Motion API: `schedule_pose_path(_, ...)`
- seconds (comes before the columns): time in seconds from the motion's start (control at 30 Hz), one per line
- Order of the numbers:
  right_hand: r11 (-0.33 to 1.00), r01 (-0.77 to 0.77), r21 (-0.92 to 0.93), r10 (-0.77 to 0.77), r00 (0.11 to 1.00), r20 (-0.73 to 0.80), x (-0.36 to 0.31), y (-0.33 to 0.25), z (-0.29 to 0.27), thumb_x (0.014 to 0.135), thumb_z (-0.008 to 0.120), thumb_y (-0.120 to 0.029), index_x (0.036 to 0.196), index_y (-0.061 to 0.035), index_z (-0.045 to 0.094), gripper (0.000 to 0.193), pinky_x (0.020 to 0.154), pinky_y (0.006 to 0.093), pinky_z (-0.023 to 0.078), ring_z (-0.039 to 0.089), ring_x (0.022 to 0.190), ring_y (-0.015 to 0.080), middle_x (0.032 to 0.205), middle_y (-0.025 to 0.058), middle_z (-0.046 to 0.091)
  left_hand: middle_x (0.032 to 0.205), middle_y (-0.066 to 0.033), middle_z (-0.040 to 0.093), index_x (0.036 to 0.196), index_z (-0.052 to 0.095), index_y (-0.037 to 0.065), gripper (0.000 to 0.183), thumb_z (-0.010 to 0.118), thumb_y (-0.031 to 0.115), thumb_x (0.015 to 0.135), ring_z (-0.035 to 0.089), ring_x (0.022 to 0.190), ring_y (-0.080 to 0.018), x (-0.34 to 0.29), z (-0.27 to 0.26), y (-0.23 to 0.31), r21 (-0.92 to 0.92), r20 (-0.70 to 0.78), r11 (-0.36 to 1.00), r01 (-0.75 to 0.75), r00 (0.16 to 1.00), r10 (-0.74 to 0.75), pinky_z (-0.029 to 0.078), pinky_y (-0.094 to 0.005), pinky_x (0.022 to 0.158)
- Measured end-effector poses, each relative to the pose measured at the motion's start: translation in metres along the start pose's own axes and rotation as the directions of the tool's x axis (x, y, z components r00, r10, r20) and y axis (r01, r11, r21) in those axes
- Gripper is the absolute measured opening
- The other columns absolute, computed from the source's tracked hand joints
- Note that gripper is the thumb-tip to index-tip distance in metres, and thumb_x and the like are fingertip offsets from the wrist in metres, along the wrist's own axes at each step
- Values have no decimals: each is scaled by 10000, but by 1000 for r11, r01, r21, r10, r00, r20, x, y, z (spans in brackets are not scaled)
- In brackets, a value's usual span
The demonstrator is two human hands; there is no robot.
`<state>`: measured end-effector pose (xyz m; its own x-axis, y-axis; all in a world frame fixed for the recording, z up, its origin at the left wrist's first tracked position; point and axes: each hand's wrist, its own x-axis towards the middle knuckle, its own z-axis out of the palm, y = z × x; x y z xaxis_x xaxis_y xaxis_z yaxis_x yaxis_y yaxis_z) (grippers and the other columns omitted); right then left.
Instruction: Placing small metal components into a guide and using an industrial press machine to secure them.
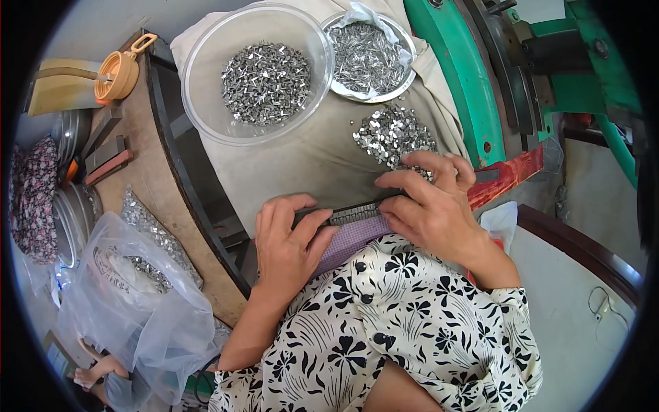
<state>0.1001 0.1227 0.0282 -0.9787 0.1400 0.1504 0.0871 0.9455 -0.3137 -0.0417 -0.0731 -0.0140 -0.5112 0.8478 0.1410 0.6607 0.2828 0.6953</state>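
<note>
A narrow dark strip point(354, 213) lies crosswise close to my body, with a row of small silvery metal pieces along it. My left hand point(287, 233) grips its left end between thumb and fingers. At the other end, my right hand point(436, 209) pinches the strip with the thumb and a finger, while its other fingers reach over toward a loose pile of small shiny metal pieces point(391, 136). What lies under the right fingertips is partly hidden. Purple checked cloth point(353, 240) shows just below the strip.
Beyond my hands, a clear plastic tub point(193, 103) holds many metal pieces, beside a lined metal bowl point(410, 74) of thin metal parts. Green machinery point(453, 75) stands at right. On the left ledge point(158, 165) lie plastic bags point(141, 302) and an orange lid point(118, 75).
</note>
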Motion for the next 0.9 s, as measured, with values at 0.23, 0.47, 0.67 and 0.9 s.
schedule_pose_path(0.23,998,30,53,-30,999,11,7,0,5,696,722,-183,721,-133,708,58,1051,493,269,494,1233,235,1146,-44,653,1046,-77,632,963,745,82,313,856,126,673,566,991,-293,1,0,0,-9,0,1000,15,1000,-15,449,-396,835)
schedule_pose_path(0.47,998,68,9,-68,995,73,7,-4,4,713,706,-181,740,-134,708,55,1077,481,239,472,1261,228,1153,-51,645,1044,-74,631,964,745,85,317,856,129,670,566,987,-292,1,-1,0,0,4,1000,12,1000,-12,449,-398,836)
schedule_pose_path(0.67,999,34,0,-34,995,99,8,-4,5,701,745,-182,777,-158,722,83,1094,492,213,471,1264,228,1157,-64,645,1038,-74,630,960,746,85,314,854,128,668,566,983,-292,2,0,0,-4,1,1000,11,1000,-10,449,-398,834)
schedule_pose_path(0.9,999,-6,51,0,993,122,10,1,-3,754,669,-179,782,-120,716,80,1106,519,208,469,1270,251,1159,-16,633,1049,-63,635,966,733,88,306,844,149,688,576,993,-282,1,0,-1,-7,-1,1000,3,1000,-3,443,-400,828)
